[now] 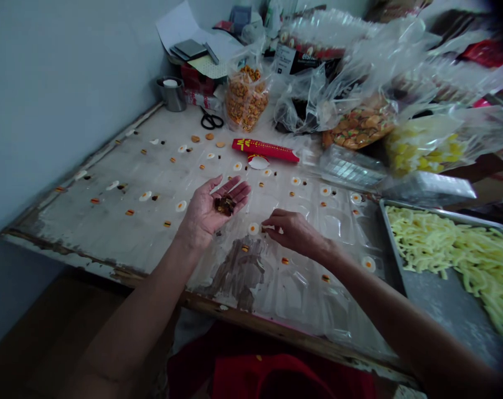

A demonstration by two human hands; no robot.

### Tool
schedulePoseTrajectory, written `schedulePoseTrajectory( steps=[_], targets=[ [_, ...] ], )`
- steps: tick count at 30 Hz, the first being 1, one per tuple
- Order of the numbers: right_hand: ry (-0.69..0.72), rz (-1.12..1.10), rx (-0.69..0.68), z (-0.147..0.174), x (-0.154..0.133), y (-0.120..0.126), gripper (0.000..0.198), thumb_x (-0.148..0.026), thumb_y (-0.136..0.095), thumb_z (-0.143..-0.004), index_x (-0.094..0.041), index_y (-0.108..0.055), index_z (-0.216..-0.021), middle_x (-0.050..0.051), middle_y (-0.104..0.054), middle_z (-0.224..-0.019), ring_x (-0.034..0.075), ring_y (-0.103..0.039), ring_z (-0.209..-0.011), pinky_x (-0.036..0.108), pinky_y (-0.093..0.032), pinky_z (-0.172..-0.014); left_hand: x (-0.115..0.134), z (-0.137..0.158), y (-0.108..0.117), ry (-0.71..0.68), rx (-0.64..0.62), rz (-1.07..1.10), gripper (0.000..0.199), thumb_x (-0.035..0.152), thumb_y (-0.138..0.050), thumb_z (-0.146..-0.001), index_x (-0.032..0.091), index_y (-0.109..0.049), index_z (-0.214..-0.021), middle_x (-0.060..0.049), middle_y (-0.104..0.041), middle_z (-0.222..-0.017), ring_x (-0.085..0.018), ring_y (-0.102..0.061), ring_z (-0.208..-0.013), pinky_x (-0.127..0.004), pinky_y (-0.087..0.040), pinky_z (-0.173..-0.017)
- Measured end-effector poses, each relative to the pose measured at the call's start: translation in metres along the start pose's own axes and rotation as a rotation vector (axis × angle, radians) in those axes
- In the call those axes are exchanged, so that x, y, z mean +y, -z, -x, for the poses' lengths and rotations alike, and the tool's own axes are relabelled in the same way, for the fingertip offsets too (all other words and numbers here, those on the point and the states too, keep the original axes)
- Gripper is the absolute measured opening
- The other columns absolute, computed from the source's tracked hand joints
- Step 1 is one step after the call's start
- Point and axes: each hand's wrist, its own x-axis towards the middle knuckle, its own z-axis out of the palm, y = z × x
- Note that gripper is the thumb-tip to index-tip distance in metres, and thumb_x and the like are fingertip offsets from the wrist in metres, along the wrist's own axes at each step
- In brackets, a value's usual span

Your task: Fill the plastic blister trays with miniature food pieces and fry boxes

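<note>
My left hand (202,211) is palm up with its fingers stretched out, carrying a small heap of shiny dark brown candy pieces (225,205). Thumb and fingertips of my right hand (295,231) are pinched together around a small brown candy piece (263,228), low over the trays. Beside those fingertips lies a fried-egg-shaped candy (253,229). Clear plastic trays (290,285) cover the tabletop, with egg-shaped candies and small burger-shaped candies (285,261) spread among their compartments. Dark brown pieces sit near several of the farther eggs.
A metal tray (426,293) of pale yellow strips stands at right. Farther back are a red carton (265,149), black scissors (212,119), a metal cup (173,95) and a bag of orange-brown snacks (247,100). More plastic bags crowd the back right; a wall rises at left.
</note>
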Motion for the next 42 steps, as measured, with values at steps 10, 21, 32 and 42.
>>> schedulePoseTrajectory(
  steps=[10,21,32,42],
  targets=[
    [0.106,0.060,0.022,0.005,0.002,-0.010,0.019,-0.023,-0.059,-0.099,-0.019,-0.078,-0.098,0.011,-0.068,-0.103,0.020,-0.062,-0.091,0.034,-0.047,-0.085,-0.019,-0.030,-0.007,-0.002,-0.159,0.039,0.049,0.043,-0.053,-0.093,0.012,-0.062,-0.128,-0.020,-0.072,-0.116,-0.031,-0.068,-0.116,-0.045,-0.054,-0.097],
    [-0.084,-0.277,0.395,-0.006,-0.032,0.011,0.016,-0.030,-0.075,-0.088,-0.022,-0.078,-0.102,0.005,-0.072,-0.092,0.015,-0.062,-0.074,0.028,-0.050,-0.071,-0.047,-0.014,-0.014,0.072,-0.147,0.050,0.051,0.055,-0.048,-0.095,0.015,-0.059,-0.125,-0.020,-0.071,-0.113,-0.031,-0.070,-0.107,-0.044,-0.057,-0.088],
    [-0.563,-0.751,0.314,0.029,-0.010,0.056,0.021,-0.032,-0.082,-0.065,-0.016,-0.076,-0.078,0.002,-0.069,-0.063,0.012,-0.058,-0.055,0.023,-0.042,-0.051,-0.078,-0.013,-0.052,0.155,0.217,0.076,0.021,0.032,-0.049,-0.095,0.018,-0.060,-0.105,-0.007,-0.061,-0.077,-0.018,-0.062,-0.066,-0.032,-0.056,-0.066],
    [-0.833,-0.315,0.370,0.092,-0.002,0.014,0.009,-0.026,-0.072,-0.070,-0.017,-0.074,-0.068,0.001,-0.068,-0.060,0.013,-0.058,-0.052,0.023,-0.039,-0.049,-0.079,-0.017,-0.039,0.252,0.053,-0.104,0.031,0.021,-0.053,-0.088,0.011,-0.066,-0.114,-0.016,-0.073,-0.091,-0.028,-0.073,-0.089,-0.042,-0.059,-0.082]
  ],
)
